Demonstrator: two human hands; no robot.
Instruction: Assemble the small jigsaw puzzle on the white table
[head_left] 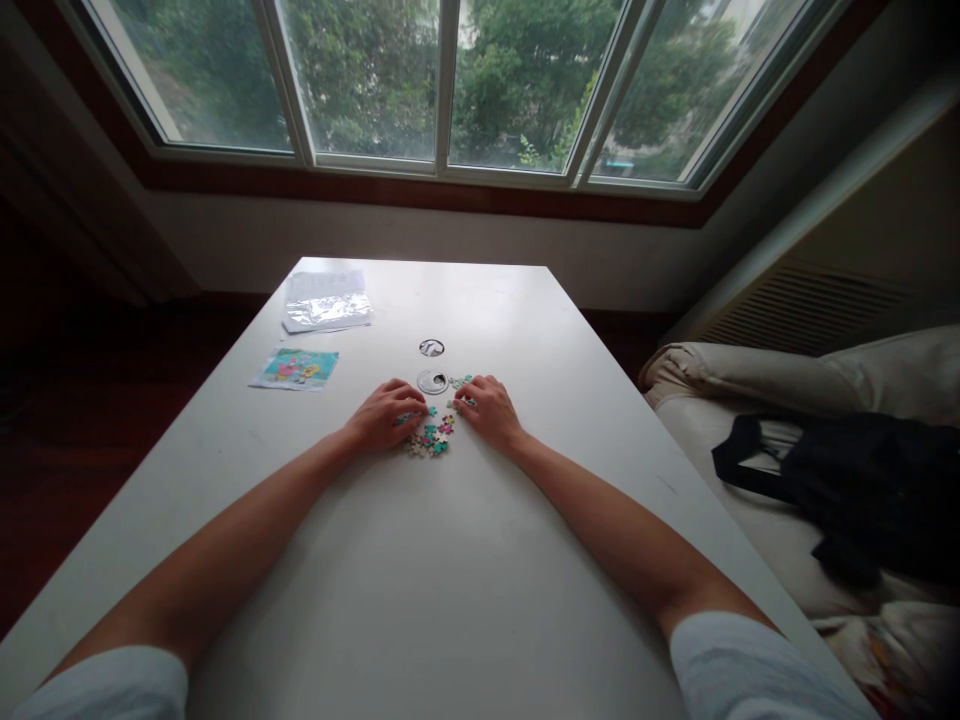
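A small heap of colourful jigsaw puzzle pieces [429, 442] lies on the white table [450, 560], between my two hands. My left hand [386, 413] rests at the heap's left side, its fingers bent and apart over some pieces and partly hiding them. On the other side, my right hand [489, 408] has its curved fingers spread at the right edge of the pieces. A few more pieces show beyond its fingertips. I cannot make out a piece held clear of the table in either hand.
Two round black-and-white discs, a nearer disc [433, 382] and a farther disc [431, 348], lie beyond the pieces. At left are a colourful picture sheet [298, 369] and a clear plastic packet [327, 301]. A sofa [697, 400] with a dark bag [862, 490] stands right.
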